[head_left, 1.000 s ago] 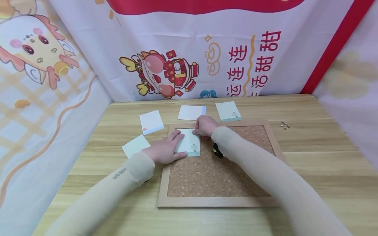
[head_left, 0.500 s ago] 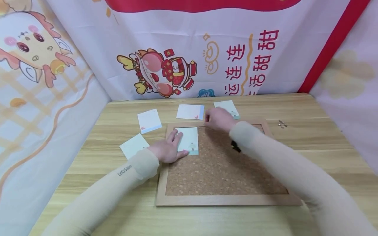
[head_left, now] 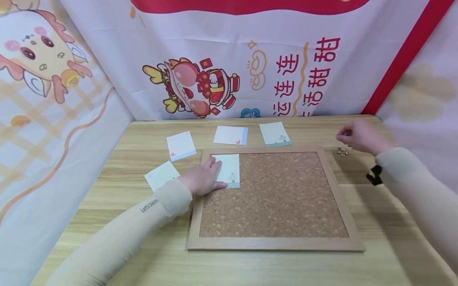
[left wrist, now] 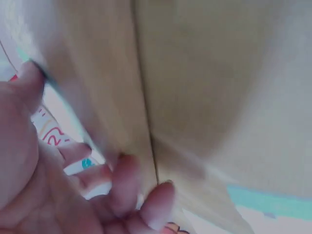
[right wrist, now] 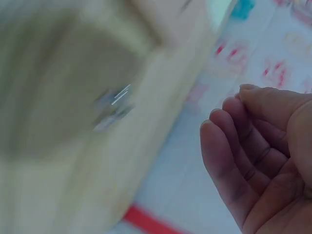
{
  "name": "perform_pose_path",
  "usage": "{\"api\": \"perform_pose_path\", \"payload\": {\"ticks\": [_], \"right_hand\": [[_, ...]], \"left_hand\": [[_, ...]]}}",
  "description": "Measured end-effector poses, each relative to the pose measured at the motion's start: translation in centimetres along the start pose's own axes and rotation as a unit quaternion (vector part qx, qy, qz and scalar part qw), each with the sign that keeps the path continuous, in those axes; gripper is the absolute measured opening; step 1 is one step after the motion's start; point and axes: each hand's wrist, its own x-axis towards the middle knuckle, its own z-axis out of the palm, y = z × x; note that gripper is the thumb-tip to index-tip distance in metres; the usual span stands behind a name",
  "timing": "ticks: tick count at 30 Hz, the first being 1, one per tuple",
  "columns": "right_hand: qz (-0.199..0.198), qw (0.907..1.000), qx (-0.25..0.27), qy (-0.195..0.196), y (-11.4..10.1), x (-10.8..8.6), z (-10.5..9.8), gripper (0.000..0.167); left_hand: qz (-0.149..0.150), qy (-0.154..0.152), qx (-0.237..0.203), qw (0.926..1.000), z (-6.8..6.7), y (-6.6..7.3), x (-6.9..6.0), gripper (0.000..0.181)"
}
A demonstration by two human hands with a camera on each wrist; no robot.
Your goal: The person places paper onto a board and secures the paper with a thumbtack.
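Note:
My left hand [head_left: 202,178] rests with spread fingers on a pale green note [head_left: 231,167] at the far left corner of the framed cork board [head_left: 282,194]. In the left wrist view, that hand [left wrist: 53,180] shows beside the wooden frame [left wrist: 107,92], blurred. Off the board's right side, my right hand [head_left: 363,137] hovers by a small cluster of shiny metal pieces that look like thumbtacks [head_left: 342,151]. Its fingers are loosely bent in the right wrist view [right wrist: 263,156], the thumb tip close to the index fingertip, and no object shows between them.
Beyond the board lie a white note with a blue edge [head_left: 230,135] and a pale green note [head_left: 275,133]. Two more lie to its left, a white note [head_left: 181,145] and a greenish note [head_left: 162,175]. A printed cloth [head_left: 200,35] hangs behind the wooden table [head_left: 143,254].
My right hand has left the note's upper right corner and swung right across the board to beside the small metal pieces. My left hand has stayed on the note.

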Motion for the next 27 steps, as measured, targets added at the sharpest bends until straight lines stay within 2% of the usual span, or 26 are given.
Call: {"api": "perform_pose_path", "payload": {"ticks": [3, 7, 11, 17, 23, 27], "right_hand": [[0.019, 0.9998, 0.003, -0.006, 3.0, -1.6, 0.5, 0.018], [0.031, 0.9994, 0.011, -0.008, 5.5, -2.9, 1.7, 0.019], [0.026, 0.9996, 0.007, 0.006, 6.9, -3.2, 2.9, 0.02], [0.033, 0.9991, 0.008, 0.024, 7.0, -3.1, 3.9, 0.024], [0.052, 0.9982, 0.017, 0.025, 6.4, -2.7, 4.2, 0.029], [0.047, 0.9985, 0.009, 0.025, 6.1, -2.3, 4.4, 0.024]], "left_hand": [[0.005, 0.007, -0.03, 0.9995, -0.6, -0.6, 0.4, 0.084], [0.003, 0.011, -0.086, 0.9962, -0.8, -1.3, 0.7, 0.085], [0.006, 0.041, -0.062, 0.9972, -0.5, -1.1, 0.6, 0.084], [-0.002, 0.072, -0.012, 0.9973, -0.2, -0.9, 0.5, 0.081], [-0.007, 0.081, -0.009, 0.9967, 0.2, -0.9, 0.6, 0.077], [-0.004, 0.085, 0.0, 0.9964, 0.4, -0.8, 0.6, 0.078]]}}
